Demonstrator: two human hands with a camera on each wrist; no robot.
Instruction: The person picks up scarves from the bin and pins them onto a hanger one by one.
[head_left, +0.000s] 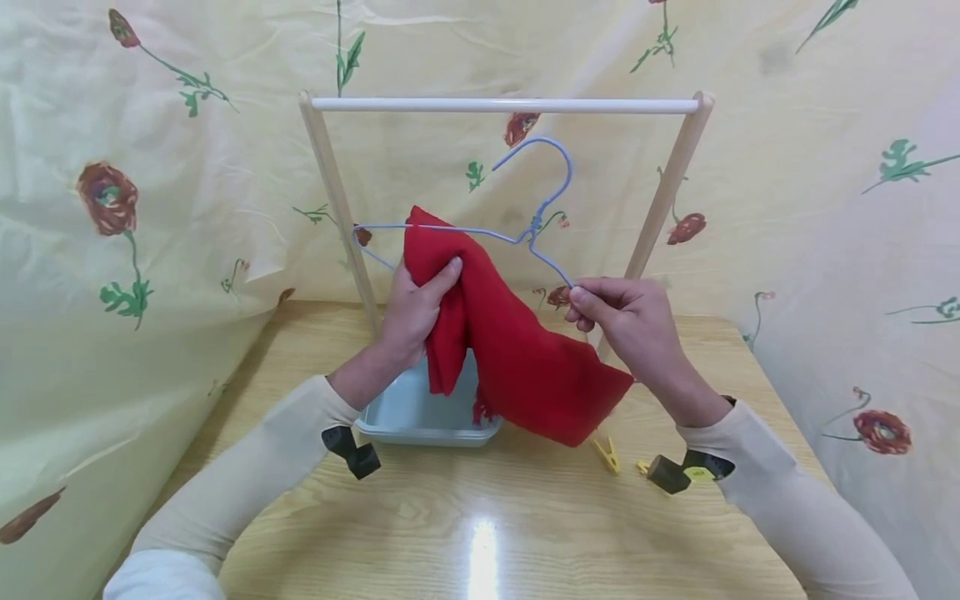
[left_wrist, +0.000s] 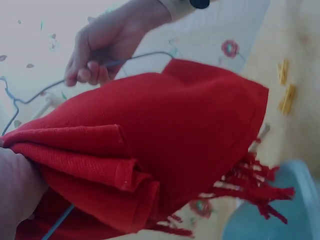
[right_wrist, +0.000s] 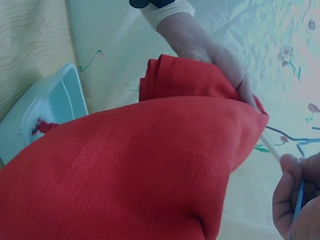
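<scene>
A red fringed scarf point(head_left: 517, 342) drapes in folds over the left part of a blue wire hanger point(head_left: 536, 223), and its wide end hangs down to the right. My left hand point(head_left: 416, 308) grips the folded cloth near the hanger's left end, thumb on top and fingers mostly hidden. On the other side, my right hand point(head_left: 630, 321) pinches the hanger's sloping right arm between thumb and fingers. The hook points upward, off the rack's bar. In the left wrist view, the scarf's fringe point(left_wrist: 260, 190) dangles near the tub.
Behind the hands stands a wooden rack with a white bar point(head_left: 502, 105). A light blue tub point(head_left: 427, 437) sits on the wooden table point(head_left: 420, 517) under the scarf. Yellow clothespins point(head_left: 606, 454) lie to the right. Flowered cloth point(head_left: 225, 167) hangs around the table.
</scene>
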